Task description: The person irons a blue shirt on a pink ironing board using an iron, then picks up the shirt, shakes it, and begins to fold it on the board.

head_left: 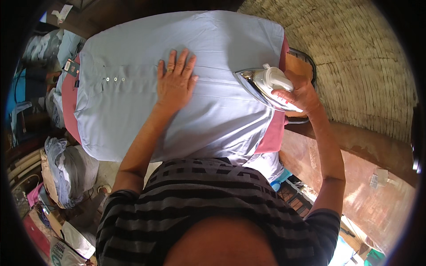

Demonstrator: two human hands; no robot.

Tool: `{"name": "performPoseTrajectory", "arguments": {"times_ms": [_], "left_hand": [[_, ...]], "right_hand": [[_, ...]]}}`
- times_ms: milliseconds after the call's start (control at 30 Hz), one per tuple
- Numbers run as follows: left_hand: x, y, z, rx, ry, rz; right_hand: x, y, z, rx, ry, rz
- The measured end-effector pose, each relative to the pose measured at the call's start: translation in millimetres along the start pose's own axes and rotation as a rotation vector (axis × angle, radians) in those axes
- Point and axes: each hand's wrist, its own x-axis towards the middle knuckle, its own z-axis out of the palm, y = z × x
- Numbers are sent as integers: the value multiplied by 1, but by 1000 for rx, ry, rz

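Note:
A light blue shirt [213,48] lies spread over a red-covered ironing board [271,135], its buttoned placket running from the left toward the middle. On the fabric near the placket's end rests my left hand [175,84], palm down with fingers spread and a ring on one finger. My right hand [299,93] is wrapped round the handle of a white steam iron [270,82] at the board's right end. The iron's pointed tip faces left over the shirt, and its rear reaches past the hem. A dark tag [71,67] lies by the collar.
Beyond the board's right end are a metal frame [310,62] and a woven wall [359,57]. Piled clothes [62,170] stand at the lower left, with more folded garments [44,46] at the far left. A wooden panel [355,164] is at the right.

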Motion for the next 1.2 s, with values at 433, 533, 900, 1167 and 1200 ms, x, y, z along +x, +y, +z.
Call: {"name": "performPoseTrajectory", "arguments": {"times_ms": [433,533,900,1167,1200], "left_hand": [[-6,-25,-5,-22,54,-82],[-5,-31,-1,-54,74,-103],[-22,-139,-41,7,297,-160],[-31,-227,-39,-42,440,-374],[-28,-230,-38,-65,445,-355]], "right_hand": [[72,-44,35,-63,-185,-127],[72,-48,36,-60,-117,-221],[85,-71,48,-8,-138,-97],[92,-73,51,-40,-108,-130],[93,-75,51,-47,-96,-142]]}}
